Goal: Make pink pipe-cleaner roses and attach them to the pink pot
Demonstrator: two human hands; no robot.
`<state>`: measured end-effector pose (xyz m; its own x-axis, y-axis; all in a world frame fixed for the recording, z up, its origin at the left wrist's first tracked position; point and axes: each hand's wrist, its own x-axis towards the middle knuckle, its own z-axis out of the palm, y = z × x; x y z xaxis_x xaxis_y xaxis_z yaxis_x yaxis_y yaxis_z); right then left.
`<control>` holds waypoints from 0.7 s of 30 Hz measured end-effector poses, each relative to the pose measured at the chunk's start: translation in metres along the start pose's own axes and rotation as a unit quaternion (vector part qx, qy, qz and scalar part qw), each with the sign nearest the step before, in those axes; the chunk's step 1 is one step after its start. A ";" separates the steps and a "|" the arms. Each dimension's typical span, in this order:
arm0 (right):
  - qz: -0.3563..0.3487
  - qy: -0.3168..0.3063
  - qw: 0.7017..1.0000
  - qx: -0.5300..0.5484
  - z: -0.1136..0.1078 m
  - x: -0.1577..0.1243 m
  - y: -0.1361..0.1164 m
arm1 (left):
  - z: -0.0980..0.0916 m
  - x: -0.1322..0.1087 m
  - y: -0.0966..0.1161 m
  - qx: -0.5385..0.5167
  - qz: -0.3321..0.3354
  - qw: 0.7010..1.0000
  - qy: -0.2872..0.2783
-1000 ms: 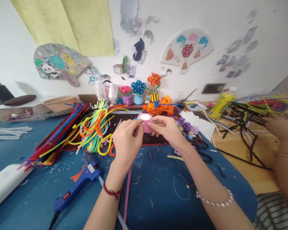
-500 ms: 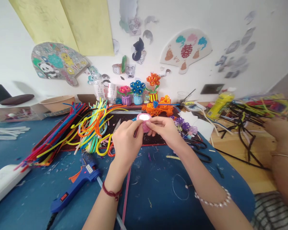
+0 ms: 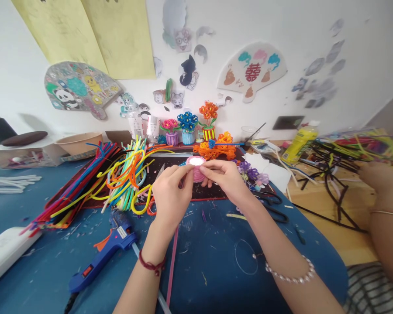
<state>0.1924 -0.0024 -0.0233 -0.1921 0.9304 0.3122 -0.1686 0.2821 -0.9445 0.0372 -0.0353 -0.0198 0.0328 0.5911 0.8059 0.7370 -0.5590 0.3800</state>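
Observation:
Between my hands is a small round pink pot (image 3: 199, 175) with a white centre in its top and what looks like pipe cleaner wound round its side. My left hand (image 3: 172, 192) pinches its left edge with thumb and forefinger. On the other side my right hand (image 3: 225, 178) has thumb and fingers closed on its right edge. A pink pipe cleaner (image 3: 173, 266) runs down the table beside my left wrist; whether it joins the pot is hidden. Scissors (image 3: 151, 206) with orange handles lie partly behind my left hand.
A blue glue gun (image 3: 106, 257) lies at left, below bundled coloured pipe cleaners (image 3: 131, 174). Finished pipe-cleaner flower pots (image 3: 187, 136) stand by the wall. Purple flowers (image 3: 253, 172) and a yellow bottle (image 3: 299, 141) are at right. Another person's arm (image 3: 388, 200) reaches in there.
The view has shifted slightly. My hands keep their grip on the pink pot, which is tilted a little more toward me.

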 end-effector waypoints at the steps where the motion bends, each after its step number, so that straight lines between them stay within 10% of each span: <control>1: -0.001 0.002 1.000 -0.001 0.000 0.000 0.000 | 0.000 0.000 0.000 -0.005 -0.006 1.000 -0.003; 21: -0.078 0.062 0.995 -0.014 -0.002 -0.003 -0.001 | -0.001 0.004 -0.010 -0.269 -0.226 0.930 -0.105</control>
<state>0.1947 -0.0054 -0.0236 -0.0448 0.8957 0.4424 -0.1600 0.4306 -0.8882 0.0292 -0.0274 -0.0198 -0.0254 0.9055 0.4237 0.2644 -0.4027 0.8763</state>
